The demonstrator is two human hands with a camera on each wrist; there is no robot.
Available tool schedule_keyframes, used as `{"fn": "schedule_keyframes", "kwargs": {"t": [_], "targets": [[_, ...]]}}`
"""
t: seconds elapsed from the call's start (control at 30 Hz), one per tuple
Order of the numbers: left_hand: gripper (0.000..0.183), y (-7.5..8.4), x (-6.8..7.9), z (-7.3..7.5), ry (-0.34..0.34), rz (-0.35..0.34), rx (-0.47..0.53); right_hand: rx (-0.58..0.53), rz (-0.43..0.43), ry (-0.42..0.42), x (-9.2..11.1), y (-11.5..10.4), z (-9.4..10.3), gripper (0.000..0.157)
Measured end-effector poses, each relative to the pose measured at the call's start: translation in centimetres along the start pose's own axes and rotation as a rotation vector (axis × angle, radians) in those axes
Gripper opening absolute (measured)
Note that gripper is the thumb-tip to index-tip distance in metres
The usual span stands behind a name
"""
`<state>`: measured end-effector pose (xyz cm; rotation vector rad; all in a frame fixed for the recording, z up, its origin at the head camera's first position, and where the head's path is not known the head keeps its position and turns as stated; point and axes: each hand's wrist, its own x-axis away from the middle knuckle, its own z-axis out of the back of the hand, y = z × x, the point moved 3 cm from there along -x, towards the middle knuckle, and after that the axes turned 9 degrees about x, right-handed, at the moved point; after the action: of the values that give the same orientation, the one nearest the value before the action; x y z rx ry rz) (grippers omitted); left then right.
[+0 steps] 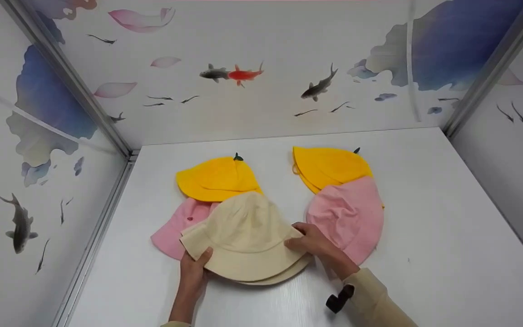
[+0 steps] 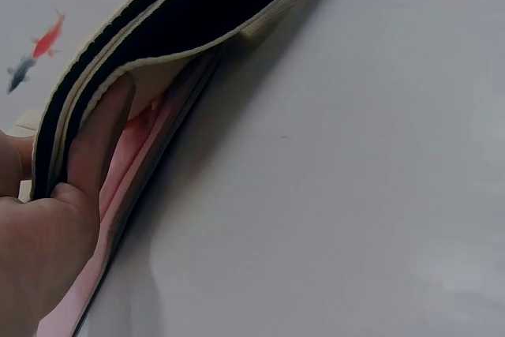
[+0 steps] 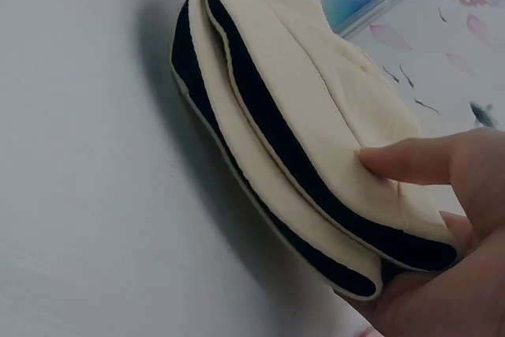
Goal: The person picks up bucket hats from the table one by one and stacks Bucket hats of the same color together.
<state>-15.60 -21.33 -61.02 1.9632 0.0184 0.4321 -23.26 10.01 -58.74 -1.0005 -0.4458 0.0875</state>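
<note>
Two cream bucket hats [image 1: 248, 227], one laid over the other, are held between both hands. The left hand [image 1: 193, 268] pinches the brims at their left end, thumb on top and fingers beneath. At the right end, the right hand [image 1: 313, 245] grips the brims, with its thumb [image 3: 410, 161] on the outer cloth in the right wrist view. Dark lining [image 3: 276, 144] shows between the layered brims. Under the cream pair, a pink hat [image 1: 175, 231] is partly hidden, and a yellow hat [image 1: 218, 179] with a green tip lies behind it.
Right of the hands, a second pink hat [image 1: 350, 218] overlaps another yellow hat [image 1: 334, 165]. All lie on a white table [image 1: 438, 254], walled at the back and both sides by panels [image 1: 261, 109] printed with fish. A dark strap end [image 1: 339, 299] hangs from the right sleeve.
</note>
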Motion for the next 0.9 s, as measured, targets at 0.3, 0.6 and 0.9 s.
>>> {"fn": "schedule_keyframes", "kwargs": {"t": [0.3, 0.6, 0.9], "targets": [[0.06, -0.2, 0.2, -1.2, -0.055, -0.007, -0.007, -0.006, -0.081, -0.076, 0.5, 0.8, 0.8, 0.072], [0.058, -0.6, 0.4, -1.7, -0.063, -0.008, 0.001, -0.009, -0.051, -0.053, 0.9, 0.9, 1.1, 0.059], [0.058, -0.4, 0.6, -2.5, -0.028, -0.02, -0.076, -0.06, 0.002, 0.022, 1.6, 0.6, 1.5, 0.05]]}}
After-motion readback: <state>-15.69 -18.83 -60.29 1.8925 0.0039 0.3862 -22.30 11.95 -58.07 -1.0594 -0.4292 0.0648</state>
